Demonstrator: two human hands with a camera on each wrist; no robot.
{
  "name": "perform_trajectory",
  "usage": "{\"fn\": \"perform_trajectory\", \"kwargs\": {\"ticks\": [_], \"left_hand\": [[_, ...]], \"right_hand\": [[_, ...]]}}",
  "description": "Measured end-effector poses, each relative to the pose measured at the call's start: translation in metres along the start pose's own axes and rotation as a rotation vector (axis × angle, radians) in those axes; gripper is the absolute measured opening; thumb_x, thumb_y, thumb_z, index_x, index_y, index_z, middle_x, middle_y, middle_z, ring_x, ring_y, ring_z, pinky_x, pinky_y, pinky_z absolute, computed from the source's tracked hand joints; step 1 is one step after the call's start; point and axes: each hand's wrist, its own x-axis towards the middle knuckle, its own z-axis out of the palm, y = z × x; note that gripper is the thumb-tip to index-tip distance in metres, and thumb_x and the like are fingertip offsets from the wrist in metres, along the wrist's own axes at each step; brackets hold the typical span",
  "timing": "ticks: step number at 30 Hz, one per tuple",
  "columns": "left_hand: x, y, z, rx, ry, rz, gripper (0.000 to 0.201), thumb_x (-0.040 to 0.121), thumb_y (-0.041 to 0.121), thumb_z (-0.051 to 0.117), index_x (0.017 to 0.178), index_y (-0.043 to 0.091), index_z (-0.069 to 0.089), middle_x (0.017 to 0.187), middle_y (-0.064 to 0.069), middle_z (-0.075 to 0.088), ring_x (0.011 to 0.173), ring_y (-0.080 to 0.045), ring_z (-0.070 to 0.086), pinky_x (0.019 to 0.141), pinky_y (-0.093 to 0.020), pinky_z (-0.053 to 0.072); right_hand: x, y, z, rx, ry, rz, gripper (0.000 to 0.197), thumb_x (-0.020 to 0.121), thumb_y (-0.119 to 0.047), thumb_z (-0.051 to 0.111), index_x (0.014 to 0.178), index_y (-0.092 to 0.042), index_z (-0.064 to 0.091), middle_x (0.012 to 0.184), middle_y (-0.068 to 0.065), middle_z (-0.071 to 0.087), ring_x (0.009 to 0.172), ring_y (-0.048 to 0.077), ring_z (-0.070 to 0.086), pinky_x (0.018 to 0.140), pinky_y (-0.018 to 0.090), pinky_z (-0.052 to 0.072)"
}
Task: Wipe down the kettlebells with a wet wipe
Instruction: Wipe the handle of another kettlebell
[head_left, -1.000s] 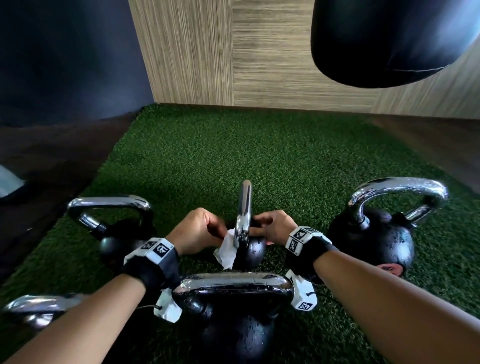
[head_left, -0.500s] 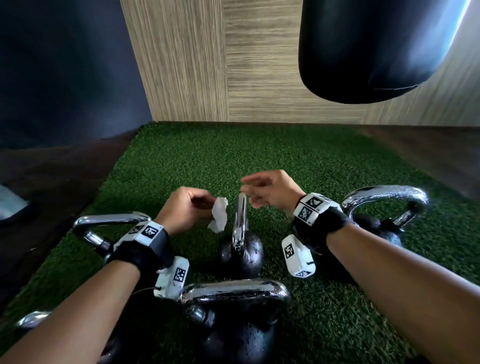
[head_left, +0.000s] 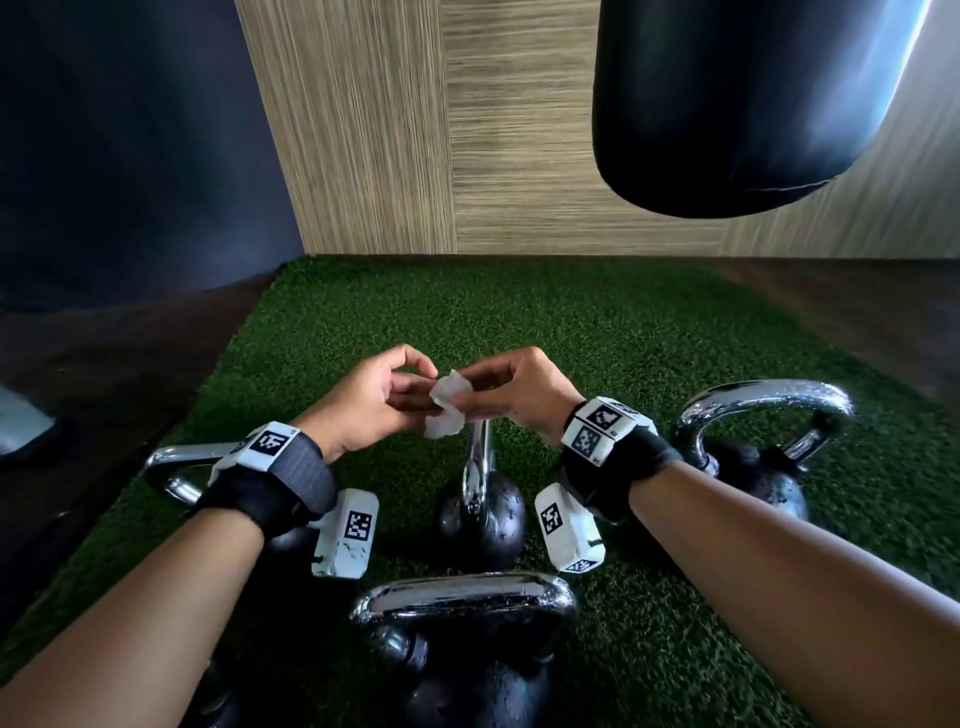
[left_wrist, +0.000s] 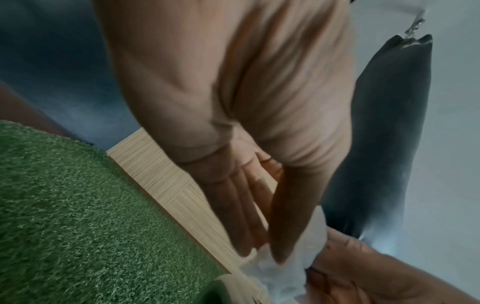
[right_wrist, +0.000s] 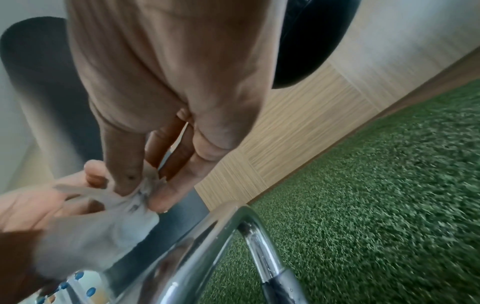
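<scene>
A small white wet wipe (head_left: 447, 408) hangs between both hands above the turf. My left hand (head_left: 387, 400) pinches its left side and my right hand (head_left: 498, 389) pinches its right side. In the right wrist view the thumb and fingers (right_wrist: 124, 185) squeeze the crumpled wipe (right_wrist: 103, 226); the left wrist view shows the wipe (left_wrist: 280, 273) under my left thumb. Directly below stands a small black kettlebell (head_left: 483, 514) with a chrome handle, edge-on. A larger kettlebell (head_left: 467, 654) sits nearest me, another (head_left: 753, 457) at right, and one (head_left: 182, 467) at left behind my wrist.
Green artificial turf (head_left: 571, 322) covers the floor ahead. A black punching bag (head_left: 727, 104) hangs at upper right before a wood-grain wall (head_left: 389, 130). Dark floor (head_left: 104, 364) borders the turf on the left.
Both hands rose off the small kettlebell. The left hand carried the wipe up, and the right hand came over and pinched its other side.
</scene>
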Motion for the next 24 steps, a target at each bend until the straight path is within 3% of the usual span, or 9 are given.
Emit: {"fn": "perform_trajectory", "kwargs": {"ticks": [4,7,9,12,14,15,18,21,24], "left_hand": [[0.004,-0.021,0.007,0.227,-0.061,-0.116,0.064,0.078,-0.022,0.07,0.121,0.025,0.058,0.132,-0.016,0.064,0.107,-0.022,0.07,0.085,-0.039,0.06],[0.003,-0.048,0.024,0.591,-0.277,-0.303,0.106,0.069,0.007,0.091,0.155,0.022,0.032,0.153,-0.003,0.047,0.133,-0.022,0.053,0.104,-0.034,0.048],[0.0,-0.062,0.042,0.719,-0.421,-0.315,0.123,0.061,0.029,0.097,0.159,0.024,0.023,0.157,0.006,0.041,0.141,-0.018,0.045,0.113,-0.033,0.038],[-0.002,-0.081,0.064,0.754,-0.524,-0.104,0.091,0.058,0.038,0.097,0.135,0.032,0.049,0.135,0.017,0.054,0.128,-0.007,0.052,0.112,-0.022,0.037],[-0.004,-0.087,0.07,0.711,-0.486,-0.014,0.081,0.061,0.041,0.095,0.128,0.036,0.051,0.126,0.026,0.049,0.116,0.01,0.049,0.103,-0.005,0.036],[-0.004,-0.089,0.073,0.681,-0.468,0.008,0.077,0.062,0.044,0.094,0.126,0.039,0.05,0.125,0.028,0.049,0.114,0.014,0.048,0.103,-0.006,0.038],[-0.003,-0.094,0.077,0.699,-0.464,0.029,0.082,0.071,0.06,0.083,0.139,0.032,0.045,0.138,0.011,0.05,0.129,-0.006,0.049,0.112,-0.033,0.043],[0.0,-0.094,0.079,0.83,-0.487,0.001,0.085,0.077,0.067,0.073,0.145,0.029,0.04,0.146,0.001,0.045,0.132,-0.017,0.048,0.116,-0.037,0.04],[0.0,-0.096,0.082,0.851,-0.481,-0.067,0.076,0.082,0.052,0.074,0.141,0.018,0.041,0.139,-0.011,0.049,0.126,-0.029,0.054,0.11,-0.039,0.045]], "right_hand": [[0.012,0.029,-0.019,-0.017,0.284,0.126,0.025,0.07,-0.001,0.087,0.082,-0.022,0.079,0.091,0.009,0.079,0.087,0.03,0.077,0.086,0.051,0.061],[0.016,0.055,-0.027,-0.107,0.494,0.246,0.024,0.066,-0.003,0.086,0.068,-0.025,0.077,0.083,0.008,0.079,0.086,0.03,0.076,0.082,0.049,0.062],[0.015,0.067,-0.026,-0.212,0.523,0.319,0.021,0.064,-0.008,0.087,0.066,-0.026,0.076,0.076,0.002,0.078,0.078,0.021,0.076,0.075,0.039,0.064],[0.018,0.084,-0.016,-0.143,0.467,0.436,0.024,0.067,-0.007,0.086,0.088,-0.017,0.08,0.087,0.005,0.078,0.083,0.019,0.076,0.08,0.036,0.064],[0.02,0.093,-0.008,-0.113,0.433,0.464,0.032,0.07,-0.008,0.086,0.101,-0.012,0.08,0.097,0.008,0.078,0.09,0.022,0.075,0.086,0.037,0.062],[0.021,0.098,-0.005,-0.112,0.415,0.464,0.033,0.072,-0.009,0.085,0.104,-0.011,0.079,0.1,0.009,0.077,0.091,0.022,0.074,0.087,0.037,0.062],[0.019,0.103,-0.002,-0.014,0.388,0.48,0.025,0.085,-0.003,0.077,0.109,-0.004,0.075,0.104,0.016,0.076,0.08,0.024,0.073,0.079,0.039,0.064],[0.016,0.106,-0.002,-0.044,0.331,0.458,0.017,0.09,-0.004,0.073,0.105,0.003,0.073,0.092,0.02,0.07,0.077,0.029,0.063,0.087,0.048,0.06],[0.013,0.101,-0.001,-0.097,0.279,0.462,0.016,0.089,-0.006,0.074,0.102,0.005,0.074,0.091,0.02,0.071,0.075,0.027,0.062,0.088,0.048,0.057]]}}
